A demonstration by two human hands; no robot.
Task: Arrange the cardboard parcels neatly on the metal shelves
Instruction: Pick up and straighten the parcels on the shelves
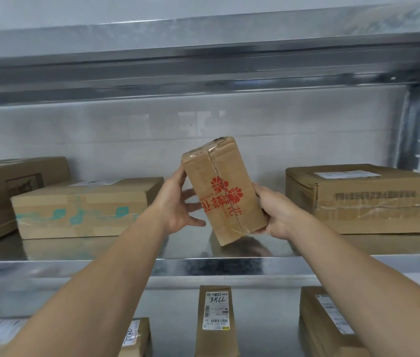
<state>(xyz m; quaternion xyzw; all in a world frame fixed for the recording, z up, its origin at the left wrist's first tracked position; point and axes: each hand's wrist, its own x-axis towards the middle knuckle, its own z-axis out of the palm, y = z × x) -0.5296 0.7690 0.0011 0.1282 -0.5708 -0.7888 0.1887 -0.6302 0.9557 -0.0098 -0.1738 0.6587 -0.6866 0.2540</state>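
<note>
While the gap on the middle shelf deck (193, 265) stands unfilled, entries are taken left to right.

Far left: a large plain carton (10, 194), set askew to the shelf front. Just beside it: a teal-taped box (82, 210), lying flat.

Left hand (178, 204): fingers spread and fairly straight, laid against the left face of the flower-printed parcel (223, 191). Support is given, but no clamp is made.

The parcel is held on end and tilted, top leaning left, over the gap between the teal-taped box and the wide flat carton (361, 199). Its lower corner is close above the deck; contact cannot be told.

Right hand (278, 212): thumb on the front face, fingers wrapped round the right edge and lower end. The weight is judged to be carried mainly here.

Risks noted:
- With only one real grip, the glossy taped surface could slide if the right hand is loosened before the base is seated.
- If set down on its tilted corner, the tall, narrow parcel may topple.
- If pushed in skewed, the teal-taped box could be nudged and the row left untidy.
</note>
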